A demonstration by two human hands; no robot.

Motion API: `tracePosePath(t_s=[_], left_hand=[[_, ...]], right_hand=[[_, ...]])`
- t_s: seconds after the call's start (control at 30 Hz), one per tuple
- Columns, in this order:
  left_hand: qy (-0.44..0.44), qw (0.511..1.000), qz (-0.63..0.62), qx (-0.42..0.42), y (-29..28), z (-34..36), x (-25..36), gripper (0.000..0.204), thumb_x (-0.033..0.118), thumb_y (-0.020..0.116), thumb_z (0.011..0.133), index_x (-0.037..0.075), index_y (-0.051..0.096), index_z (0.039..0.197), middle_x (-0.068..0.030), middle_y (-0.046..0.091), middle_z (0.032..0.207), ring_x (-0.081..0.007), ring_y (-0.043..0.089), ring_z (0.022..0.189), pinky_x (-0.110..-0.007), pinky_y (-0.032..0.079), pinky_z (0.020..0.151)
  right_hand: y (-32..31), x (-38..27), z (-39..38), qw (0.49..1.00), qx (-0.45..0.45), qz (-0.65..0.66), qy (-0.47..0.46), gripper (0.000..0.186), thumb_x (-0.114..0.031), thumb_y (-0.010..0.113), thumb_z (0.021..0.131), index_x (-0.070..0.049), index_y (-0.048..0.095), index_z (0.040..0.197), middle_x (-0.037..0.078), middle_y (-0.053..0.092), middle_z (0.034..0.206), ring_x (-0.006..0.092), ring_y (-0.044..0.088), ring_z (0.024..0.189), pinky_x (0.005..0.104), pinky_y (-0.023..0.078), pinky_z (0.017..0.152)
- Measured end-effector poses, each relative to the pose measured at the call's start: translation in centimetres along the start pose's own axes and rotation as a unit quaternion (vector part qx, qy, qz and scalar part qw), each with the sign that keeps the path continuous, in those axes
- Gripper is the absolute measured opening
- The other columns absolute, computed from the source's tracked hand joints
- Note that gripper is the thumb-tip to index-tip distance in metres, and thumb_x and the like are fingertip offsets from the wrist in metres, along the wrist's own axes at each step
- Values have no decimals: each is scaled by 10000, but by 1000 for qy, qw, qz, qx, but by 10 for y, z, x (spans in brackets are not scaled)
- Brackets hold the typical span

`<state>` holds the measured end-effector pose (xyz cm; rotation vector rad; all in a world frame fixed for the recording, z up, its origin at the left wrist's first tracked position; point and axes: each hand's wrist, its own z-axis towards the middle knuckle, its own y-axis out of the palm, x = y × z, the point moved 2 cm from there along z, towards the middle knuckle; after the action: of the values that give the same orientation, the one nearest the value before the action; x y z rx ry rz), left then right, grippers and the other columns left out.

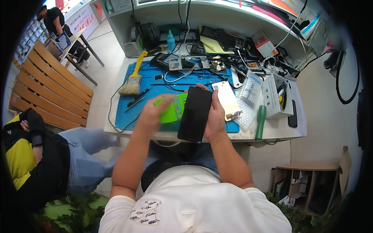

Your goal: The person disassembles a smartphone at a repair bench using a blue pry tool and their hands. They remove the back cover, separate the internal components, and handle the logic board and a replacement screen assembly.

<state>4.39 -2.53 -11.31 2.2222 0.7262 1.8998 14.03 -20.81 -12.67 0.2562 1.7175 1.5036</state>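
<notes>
My right hand [216, 118] is closed round a black smartphone [195, 114], tilted with its dark, unlit screen facing up. To the left of it, my left hand [150, 116] is smeared by motion, its fingers over a bright green sheet [171, 113] beside the phone. Whether those fingers grip the sheet cannot be made out. Just right of the phone, a cream-coloured phone panel [226, 99] with bare parts at its lower end lies on the blue work mat [132, 105]. Close to my left hand, a thin dark screwdriver [139, 96] lies on the mat.
A yellow-handled brush [134, 79] and a blue bottle [171, 40] stand out among cables and phone parts. At right are bubble wrap [248, 93], a green-handled tool [260, 122] and a white box of tools [278, 97]. A seated person [42, 155] is close at left.
</notes>
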Motion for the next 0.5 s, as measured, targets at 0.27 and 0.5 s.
tracePosePath(t_s=[0.27, 0.5], left_hand=[[67, 972, 220, 52, -4, 3, -3, 379, 316, 816, 969, -36, 742, 1089, -74, 737, 829, -129, 688, 639, -284, 555, 544], [62, 988, 98, 103, 26, -8, -2, 307, 249, 847, 938, -37, 788, 1032, -70, 756, 866, -105, 686, 711, -259, 552, 637]], right_hand=[[-8, 4, -4, 999, -17, -30, -17, 631, -577, 251, 1151, -130, 471, 1538, 189, 620, 1429, 316, 662, 1245, 483, 579, 1060], [-3, 6, -4, 998, -34, -34, -44, 661, -615, 277, 1134, -102, 503, 1486, 175, 644, 1364, 288, 677, 1216, 469, 601, 1014]])
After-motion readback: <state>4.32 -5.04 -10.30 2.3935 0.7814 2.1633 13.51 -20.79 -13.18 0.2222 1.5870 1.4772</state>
